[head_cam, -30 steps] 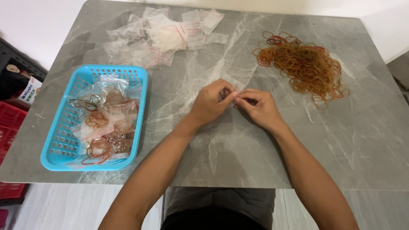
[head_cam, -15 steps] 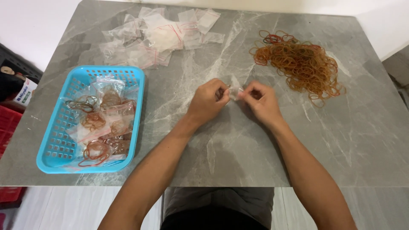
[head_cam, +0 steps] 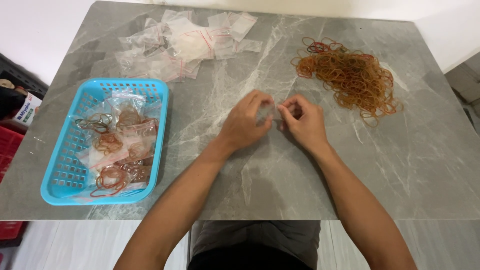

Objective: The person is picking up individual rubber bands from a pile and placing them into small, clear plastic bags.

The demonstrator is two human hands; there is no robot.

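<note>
Your left hand [head_cam: 246,121] and right hand [head_cam: 303,121] meet over the middle of the grey marbled table [head_cam: 280,185], fingertips drawn together on a small clear plastic bag [head_cam: 272,111] pinched between them. The bag is nearly see-through and mostly hidden by your fingers, so only a pale glint of film shows; what it holds cannot be made out. Each grip is closed on that bag, one hand at each side of it.

To the far right of your hands lies a loose heap of rubber bands [head_cam: 350,75], mostly tan and orange with a few darker red ones at its far edge. At the far left of the table sits a pile of empty clear bags [head_cam: 185,45], flat and rectangular, some with thin red strips along their mouths. Nearer you on the left stands a blue plastic basket [head_cam: 62,185] with a slotted wall, holding filled bags [head_cam: 120,150] of rubber bands.

The basket sits close to the table's near left edge. Between the basket and your hands, and from your hands to the near edge, bare table shows. Beyond the left edge, lower down, is a red crate [head_cam: 9,150].
</note>
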